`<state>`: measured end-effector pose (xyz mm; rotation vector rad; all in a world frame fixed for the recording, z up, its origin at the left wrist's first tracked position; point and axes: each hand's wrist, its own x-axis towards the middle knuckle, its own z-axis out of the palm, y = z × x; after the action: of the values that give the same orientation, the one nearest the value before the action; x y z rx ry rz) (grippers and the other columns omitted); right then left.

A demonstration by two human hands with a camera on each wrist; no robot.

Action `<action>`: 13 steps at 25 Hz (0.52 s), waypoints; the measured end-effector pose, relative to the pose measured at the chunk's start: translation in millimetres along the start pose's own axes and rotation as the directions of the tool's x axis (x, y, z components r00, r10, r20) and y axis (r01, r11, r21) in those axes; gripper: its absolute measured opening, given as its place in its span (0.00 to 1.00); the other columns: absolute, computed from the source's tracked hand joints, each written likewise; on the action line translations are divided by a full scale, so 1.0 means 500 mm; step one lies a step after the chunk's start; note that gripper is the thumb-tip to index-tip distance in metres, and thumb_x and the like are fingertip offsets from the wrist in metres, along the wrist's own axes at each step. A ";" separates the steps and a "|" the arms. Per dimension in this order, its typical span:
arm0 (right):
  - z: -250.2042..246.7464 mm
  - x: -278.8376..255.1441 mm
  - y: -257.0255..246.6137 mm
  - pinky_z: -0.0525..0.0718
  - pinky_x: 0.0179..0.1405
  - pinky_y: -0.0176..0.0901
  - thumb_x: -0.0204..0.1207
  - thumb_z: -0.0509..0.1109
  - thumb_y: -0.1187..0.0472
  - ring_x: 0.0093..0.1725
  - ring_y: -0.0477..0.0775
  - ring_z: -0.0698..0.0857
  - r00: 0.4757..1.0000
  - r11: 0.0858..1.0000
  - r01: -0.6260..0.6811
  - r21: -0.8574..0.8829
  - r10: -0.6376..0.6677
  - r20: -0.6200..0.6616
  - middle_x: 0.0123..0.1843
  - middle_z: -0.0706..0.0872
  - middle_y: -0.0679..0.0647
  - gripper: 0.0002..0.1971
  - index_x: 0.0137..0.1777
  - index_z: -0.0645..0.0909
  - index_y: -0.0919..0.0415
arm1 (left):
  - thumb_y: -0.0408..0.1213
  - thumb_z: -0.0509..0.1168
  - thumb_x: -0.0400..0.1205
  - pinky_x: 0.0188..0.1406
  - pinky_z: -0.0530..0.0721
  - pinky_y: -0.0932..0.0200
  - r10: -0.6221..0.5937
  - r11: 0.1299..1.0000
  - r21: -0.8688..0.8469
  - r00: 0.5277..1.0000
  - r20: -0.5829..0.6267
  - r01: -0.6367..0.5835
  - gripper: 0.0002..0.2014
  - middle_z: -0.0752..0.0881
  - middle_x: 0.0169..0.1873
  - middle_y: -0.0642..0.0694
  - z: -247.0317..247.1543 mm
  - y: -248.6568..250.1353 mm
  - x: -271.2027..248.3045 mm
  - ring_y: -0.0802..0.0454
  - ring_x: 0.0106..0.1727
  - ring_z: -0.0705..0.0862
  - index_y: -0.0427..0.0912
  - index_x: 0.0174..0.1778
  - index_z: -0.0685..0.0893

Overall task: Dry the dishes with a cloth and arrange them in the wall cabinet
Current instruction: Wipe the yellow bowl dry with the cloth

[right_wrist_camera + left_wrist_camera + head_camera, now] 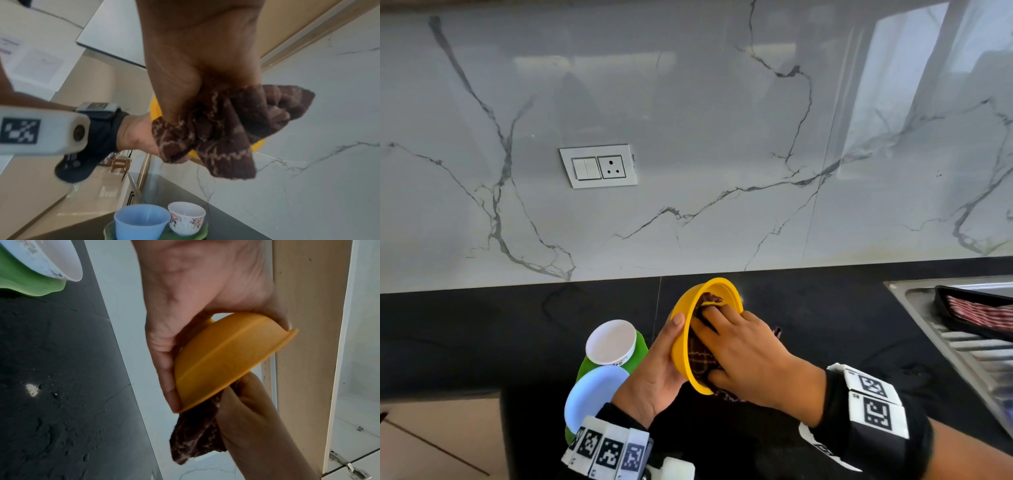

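Observation:
My left hand [658, 363] grips a yellow bowl [685, 339] by its outside, tilted on its side above the black counter; the left wrist view shows the yellow bowl [222, 363] cupped from beneath. My right hand [739, 346] presses a brown patterned cloth [702, 359] into the bowl's inside, fingers curled round it. In the right wrist view the cloth [226, 129] bunches out of my right hand [197, 68] and covers most of the bowl. A white floral cup [611, 342] and a light blue cup [592, 397] stand on a green plate [637, 356] at the left.
A black counter [482, 342] runs under a marble backsplash with a switch plate [598, 166]. A steel sink drainboard [962, 349] with a black tray [979, 311] lies at the right. An open white cabinet interior [359, 386] shows in the left wrist view.

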<state>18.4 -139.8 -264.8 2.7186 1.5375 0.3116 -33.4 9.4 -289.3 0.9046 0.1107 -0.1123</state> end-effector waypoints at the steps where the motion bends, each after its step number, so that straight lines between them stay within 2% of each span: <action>1: 0.006 0.001 0.000 0.86 0.38 0.41 0.58 0.75 0.36 0.48 0.52 0.86 0.999 1.000 0.028 -0.013 -0.029 -0.045 0.58 0.85 0.51 0.38 0.68 0.79 0.54 | 0.58 0.88 0.41 0.39 0.90 0.53 -0.004 1.000 0.014 1.000 -0.002 0.004 0.50 0.91 0.52 0.41 0.000 0.004 0.000 0.46 0.51 0.91 0.44 0.60 0.85; 4: 0.016 0.004 0.000 0.86 0.38 0.46 0.55 0.80 0.37 0.48 0.55 0.86 0.994 0.994 0.093 -0.053 -0.096 -0.050 0.58 0.86 0.52 0.39 0.66 0.80 0.53 | 0.57 0.88 0.40 0.38 0.89 0.52 -0.038 0.999 0.021 0.999 -0.013 0.038 0.48 0.91 0.53 0.41 -0.008 0.009 0.001 0.46 0.51 0.91 0.46 0.58 0.88; 6: 0.015 0.007 -0.001 0.84 0.32 0.47 0.55 0.81 0.36 0.47 0.56 0.87 0.996 0.994 0.078 -0.080 -0.081 -0.030 0.58 0.87 0.52 0.38 0.65 0.83 0.52 | 0.58 0.88 0.40 0.39 0.89 0.51 -0.040 0.998 0.041 0.998 -0.042 0.041 0.51 0.91 0.54 0.41 -0.010 0.009 0.001 0.45 0.52 0.91 0.46 0.62 0.86; 8: 0.009 0.010 0.001 0.82 0.29 0.46 0.57 0.81 0.36 0.46 0.56 0.87 0.999 0.998 0.037 -0.055 -0.038 -0.002 0.59 0.87 0.53 0.38 0.67 0.82 0.53 | 0.60 0.87 0.40 0.39 0.89 0.52 -0.017 0.998 0.064 0.997 -0.071 0.022 0.55 0.91 0.54 0.43 -0.009 0.010 0.003 0.46 0.52 0.91 0.47 0.67 0.82; 11: -0.005 0.014 0.005 0.81 0.32 0.46 0.62 0.77 0.40 0.48 0.58 0.87 1.000 1.000 0.008 0.029 -0.009 0.029 0.60 0.85 0.54 0.37 0.71 0.79 0.55 | 0.61 0.86 0.42 0.38 0.89 0.54 0.054 0.995 0.082 0.996 -0.072 -0.048 0.55 0.91 0.52 0.43 -0.004 0.015 0.004 0.47 0.51 0.91 0.44 0.67 0.81; 13: -0.029 0.016 0.007 0.80 0.37 0.45 0.68 0.74 0.43 0.51 0.57 0.85 0.999 0.990 0.005 0.144 -0.012 0.043 0.60 0.83 0.53 0.31 0.70 0.78 0.55 | 0.61 0.86 0.45 0.43 0.89 0.55 0.107 0.988 0.113 0.993 -0.052 -0.100 0.53 0.91 0.51 0.42 0.001 0.019 0.004 0.48 0.51 0.90 0.41 0.65 0.80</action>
<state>22.8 -136.2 -248.8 2.8038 1.6203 0.1450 -30.3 14.8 -281.6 1.0226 0.1123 0.0050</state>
